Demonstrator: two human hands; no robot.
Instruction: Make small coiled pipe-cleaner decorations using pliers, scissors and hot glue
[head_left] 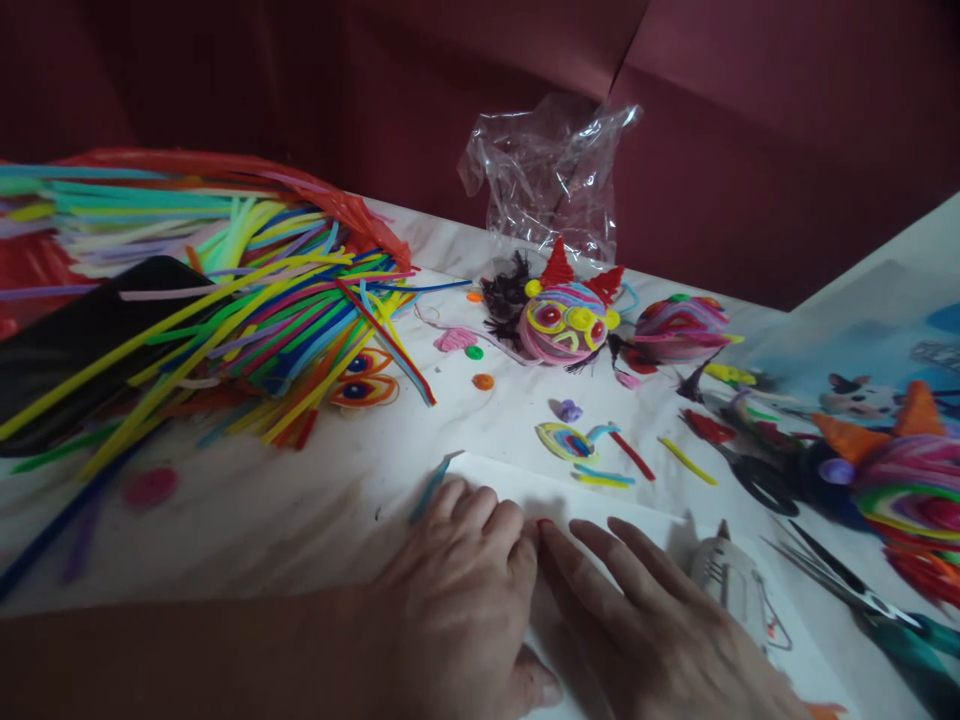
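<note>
My left hand (457, 590) lies palm down on a white sheet of paper (600, 500) at the near edge of the table, fingers together and stretched flat. My right hand (637, 620) rests flat beside it, fingers extended, index tip touching the left hand's fingers. Neither hand holds anything. A small red bit (544, 522) shows just between the fingertips. A teal pipe cleaner piece (429, 487) lies just left of my left fingers. A glue gun (731, 575) lies right of my right hand.
A big heap of coloured pipe cleaners (247, 310) and a black object (82, 340) fill the left. A pipe-cleaner face figure (564, 320), coiled pieces (570, 440), buttons (483, 381), a clear plastic bag (547, 175), scissors (862, 590) and more figures (900, 480) lie ahead and right.
</note>
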